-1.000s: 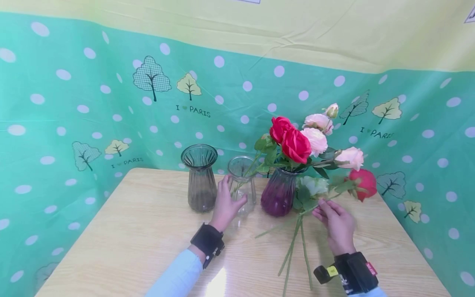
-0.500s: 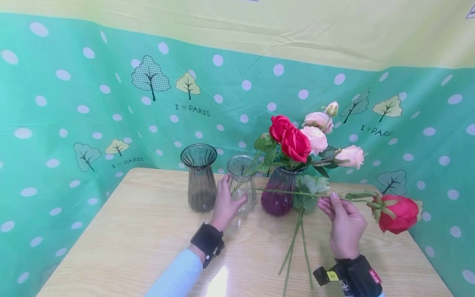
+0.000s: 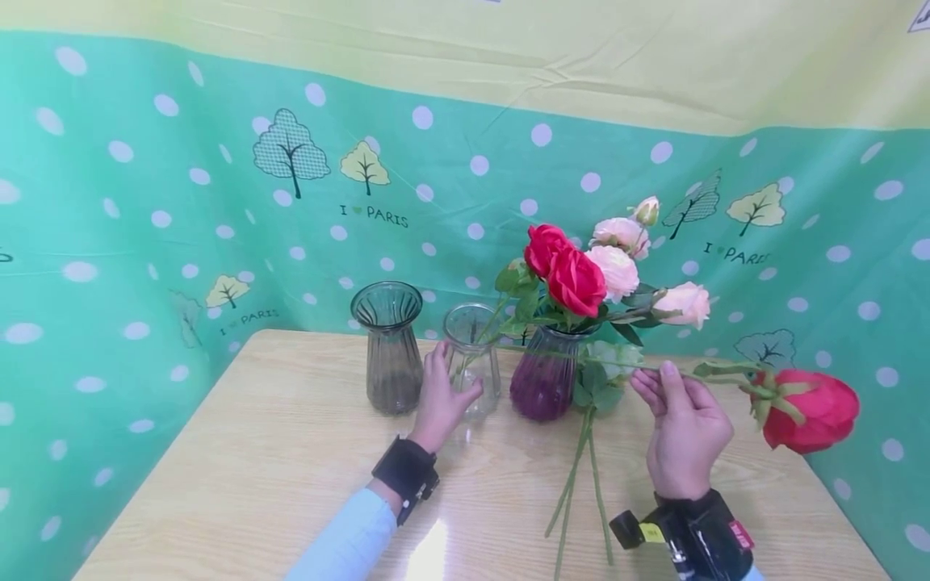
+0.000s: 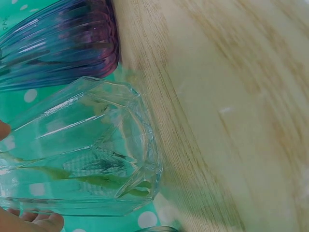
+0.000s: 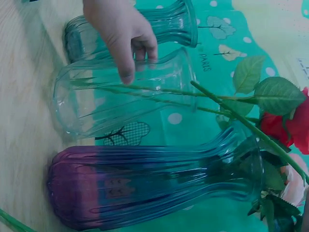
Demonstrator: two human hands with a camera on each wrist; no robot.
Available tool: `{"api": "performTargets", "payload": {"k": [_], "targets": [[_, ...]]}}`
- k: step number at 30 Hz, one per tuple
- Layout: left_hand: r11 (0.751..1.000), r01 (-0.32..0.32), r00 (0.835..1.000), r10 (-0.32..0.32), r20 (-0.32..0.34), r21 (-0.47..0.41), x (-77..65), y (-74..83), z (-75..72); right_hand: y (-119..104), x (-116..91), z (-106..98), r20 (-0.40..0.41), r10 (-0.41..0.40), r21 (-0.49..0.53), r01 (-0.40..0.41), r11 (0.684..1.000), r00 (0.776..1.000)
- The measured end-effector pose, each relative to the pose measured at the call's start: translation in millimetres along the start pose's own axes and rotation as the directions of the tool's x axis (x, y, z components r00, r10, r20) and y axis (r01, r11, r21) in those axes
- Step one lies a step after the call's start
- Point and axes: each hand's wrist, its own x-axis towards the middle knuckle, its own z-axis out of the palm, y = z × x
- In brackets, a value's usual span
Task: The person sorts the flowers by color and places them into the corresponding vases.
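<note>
My left hand (image 3: pixel 445 403) grips the clear glass vase (image 3: pixel 481 367) around its side, thumb and fingers on opposite sides. Green stems (image 5: pixel 159 90) stand in this vase and lead up to red roses (image 3: pixel 574 278). My right hand (image 3: pixel 686 444) pinches the green stem of another red rose (image 3: pixel 814 411), held nearly level above the table, bloom to the right. In the right wrist view that rose's stem (image 5: pixel 241 118) has its cut end by the clear vase's mouth. The left wrist view shows a fingertip and several fingers at the clear vase (image 4: pixel 91 145).
A purple-blue glass vase (image 3: pixel 541 383) stands right of the clear one, below pink flowers (image 3: pixel 613 270). To the left stands a grey glass vase (image 3: pixel 395 363). A pale flower (image 3: pixel 613 355) with long stems (image 3: pixel 574 476) lies on the wooden table (image 3: pixel 254 452). Patterned cloth (image 3: pixel 465 202) hangs behind.
My right hand has moved right and swung the red rose so its bloom lies farther right and its stem points left toward the clear vase. The left hand keeps its place.
</note>
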Motion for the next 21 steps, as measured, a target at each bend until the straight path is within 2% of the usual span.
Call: {"api": "performTargets", "payload": {"k": [8,12,17,21], "targets": [[1.000,0.004,1.000,-0.004,0.015,-0.013,2.3,2.0,1.3,-8,2,9,0.009,-0.052,0.021,0.052,0.998,0.999],[1.000,0.010,1.000,-0.010,0.001,-0.004,2.4,1.5,-0.3,-5,1,19,0.033,-0.048,-0.073,0.050,0.996,0.998],[1.000,-0.006,1.000,0.006,0.000,-0.004,1.4,1.1,-2.1,1,-1,30,0.107,-0.084,-0.150,0.100,0.984,0.991],[1.000,-0.014,1.000,0.014,0.008,-0.004,0.5,0.6,-0.9,5,-2,34,0.130,-0.087,-0.214,0.113,0.970,0.988]]}}
